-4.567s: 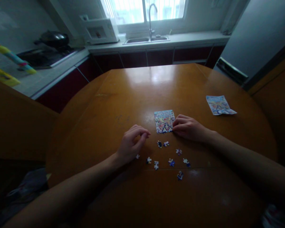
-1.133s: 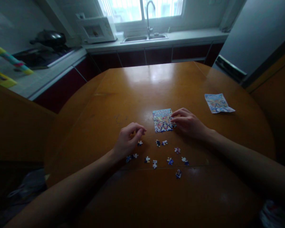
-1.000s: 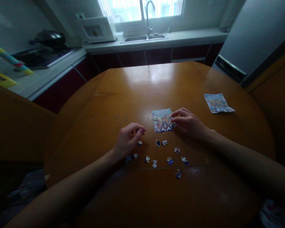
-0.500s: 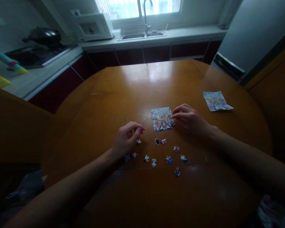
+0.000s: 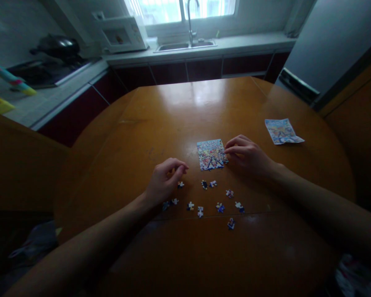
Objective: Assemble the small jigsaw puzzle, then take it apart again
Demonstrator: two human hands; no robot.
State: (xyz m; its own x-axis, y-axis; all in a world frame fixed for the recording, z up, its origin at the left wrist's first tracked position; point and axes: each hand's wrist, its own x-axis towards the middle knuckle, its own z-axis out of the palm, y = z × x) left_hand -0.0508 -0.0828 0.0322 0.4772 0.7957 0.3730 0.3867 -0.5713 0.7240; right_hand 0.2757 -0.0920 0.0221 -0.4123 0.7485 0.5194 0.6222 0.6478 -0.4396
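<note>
Right hand (image 5: 246, 154) has moved up the right edge of the jigsaw puzzle (image 5: 210, 154), likely the working side; its fingers' hold is unclear; left hand (image 5: 165, 180) curls, fingers together.

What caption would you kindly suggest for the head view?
Right hand at the edge of an unfinished jigsaw, left hand near loose pieces on a wooden table.

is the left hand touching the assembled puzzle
Apart. The head view shows a strip of bare tabletop between the fingertips of the left hand and the assembled puzzle.
</note>
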